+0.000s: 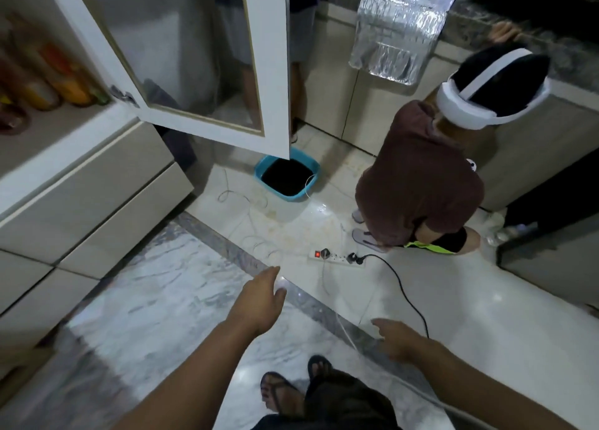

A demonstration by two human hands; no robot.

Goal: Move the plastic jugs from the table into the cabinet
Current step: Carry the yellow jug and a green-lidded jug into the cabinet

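Observation:
My left hand [262,300] reaches forward over the marble floor, empty, fingers loosely apart. Lower and to the right, my right hand [397,339] also holds nothing, its fingers spread and pointing left. The cabinet [64,157] stands at the left with its glass door [201,56] swung open. On its shelf sit several blurred containers with orange and red contents [61,76]. No table and no plastic jug on a table is in view.
A person in a brown shirt [421,183] crouches at the right by the counter. A blue bin [287,178] stands below the door. A power strip [337,257] with a black cable and thin white wires lies on the floor. Foil sheet [398,24] hangs off the counter.

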